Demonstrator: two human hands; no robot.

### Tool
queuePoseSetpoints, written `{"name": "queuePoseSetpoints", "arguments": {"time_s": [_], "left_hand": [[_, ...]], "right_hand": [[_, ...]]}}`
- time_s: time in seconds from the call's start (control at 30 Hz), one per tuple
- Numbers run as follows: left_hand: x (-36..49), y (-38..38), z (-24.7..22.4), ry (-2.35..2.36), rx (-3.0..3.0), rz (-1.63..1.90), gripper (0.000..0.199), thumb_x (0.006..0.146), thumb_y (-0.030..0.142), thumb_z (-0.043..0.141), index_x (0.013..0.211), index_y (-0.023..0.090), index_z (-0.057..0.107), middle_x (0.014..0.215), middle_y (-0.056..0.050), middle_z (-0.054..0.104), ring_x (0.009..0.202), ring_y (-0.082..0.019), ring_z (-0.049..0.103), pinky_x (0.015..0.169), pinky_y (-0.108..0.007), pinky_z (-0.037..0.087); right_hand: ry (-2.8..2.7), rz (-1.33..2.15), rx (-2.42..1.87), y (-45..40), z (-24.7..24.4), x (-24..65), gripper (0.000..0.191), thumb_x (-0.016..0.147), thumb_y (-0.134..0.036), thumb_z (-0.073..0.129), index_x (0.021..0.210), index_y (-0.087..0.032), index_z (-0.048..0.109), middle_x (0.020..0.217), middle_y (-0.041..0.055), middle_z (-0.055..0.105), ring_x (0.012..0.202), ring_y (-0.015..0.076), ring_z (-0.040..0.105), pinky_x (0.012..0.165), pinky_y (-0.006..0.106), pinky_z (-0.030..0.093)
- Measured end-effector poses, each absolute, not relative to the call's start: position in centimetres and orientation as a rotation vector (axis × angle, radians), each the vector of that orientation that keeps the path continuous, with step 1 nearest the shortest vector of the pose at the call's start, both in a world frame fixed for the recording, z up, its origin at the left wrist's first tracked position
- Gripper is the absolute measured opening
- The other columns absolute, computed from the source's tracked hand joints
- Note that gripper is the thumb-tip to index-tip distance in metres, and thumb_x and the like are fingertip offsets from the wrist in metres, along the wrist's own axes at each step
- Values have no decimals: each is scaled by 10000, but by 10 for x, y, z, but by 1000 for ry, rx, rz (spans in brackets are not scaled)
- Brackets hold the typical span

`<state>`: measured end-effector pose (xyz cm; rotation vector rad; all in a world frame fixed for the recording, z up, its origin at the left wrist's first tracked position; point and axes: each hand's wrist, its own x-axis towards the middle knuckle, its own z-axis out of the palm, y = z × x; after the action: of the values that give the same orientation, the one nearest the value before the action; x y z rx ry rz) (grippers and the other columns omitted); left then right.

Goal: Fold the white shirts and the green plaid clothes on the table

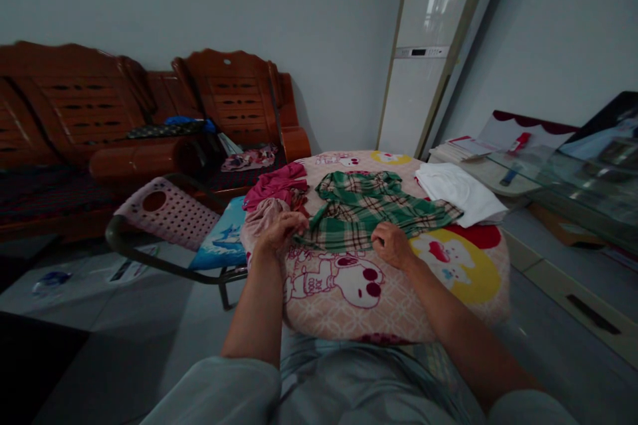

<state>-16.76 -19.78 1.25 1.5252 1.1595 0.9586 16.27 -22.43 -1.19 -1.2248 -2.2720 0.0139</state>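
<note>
A green plaid shirt (pixel 356 212) lies spread across the round table, with one sleeve stretched out toward the right. My left hand (pixel 283 231) is closed at the shirt's near left edge, its fingers pinching the cloth. Closed on the near edge farther right is my right hand (pixel 392 244), thumb and fingers together. Beside my left hand sit a crumpled pale pink garment (pixel 266 216) and, behind it, a magenta garment (pixel 276 184). Folded white cloth (pixel 459 191) rests at the table's right side, by the sleeve's end.
A patterned pink tablecloth (pixel 329 319) covers the table. To the left stands a chair (pixel 169 212) with a blue cushion (pixel 224 239). Wooden seats (pixel 234 93) line the wall. At the right are a glass-topped stand (pixel 573 179) and a tall white appliance (pixel 419 80).
</note>
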Motion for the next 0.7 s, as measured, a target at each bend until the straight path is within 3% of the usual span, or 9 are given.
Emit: {"name": "queuePoseSetpoints", "arguments": {"time_s": [0.1, 0.17, 0.3, 0.43, 0.7], "left_hand": [[-165, -194, 11, 1232, 1568, 913, 324, 754, 463, 556, 686, 160, 646, 544, -11, 538, 468, -98, 386, 432, -240, 275], [-160, -186, 11, 1339, 1620, 896, 295, 751, 459, 596, 708, 171, 645, 579, 0, 572, 502, -107, 455, 458, -227, 340], [-137, -159, 17, 1653, 1873, 788, 241, 733, 396, 666, 821, 174, 701, 751, -36, 696, 698, -164, 624, 615, -239, 476], [-107, -133, 25, 1892, 2145, 616, 335, 677, 398, 751, 928, 177, 731, 900, -91, 737, 894, -230, 671, 781, -268, 493], [-146, -129, 31, 2364, 1946, 360, 237, 735, 156, 584, 915, 124, 735, 968, -198, 725, 962, -309, 682, 773, -316, 502]], "right_hand": [[-2290, 15, -1172, -228, -9, 157, 177, 795, -85, 529, 747, -165, 678, 774, 68, 641, 817, 196, 558, 772, 296, 404], [-2327, 12, -1162, -231, -8, 152, 160, 847, -146, 548, 781, -165, 694, 797, 71, 642, 825, 197, 554, 768, 295, 403], [-2364, 22, -1193, -233, -7, 146, 201, 885, -215, 571, 725, -170, 684, 768, 59, 616, 796, 185, 544, 735, 284, 390], [-2340, 45, -1198, -232, -8, 147, 202, 878, -193, 574, 701, -173, 669, 757, 46, 606, 783, 173, 542, 724, 273, 381], [-2340, 111, -1161, -230, -9, 149, 183, 863, -169, 582, 704, -166, 672, 759, 55, 628, 777, 178, 556, 729, 288, 395]]}}
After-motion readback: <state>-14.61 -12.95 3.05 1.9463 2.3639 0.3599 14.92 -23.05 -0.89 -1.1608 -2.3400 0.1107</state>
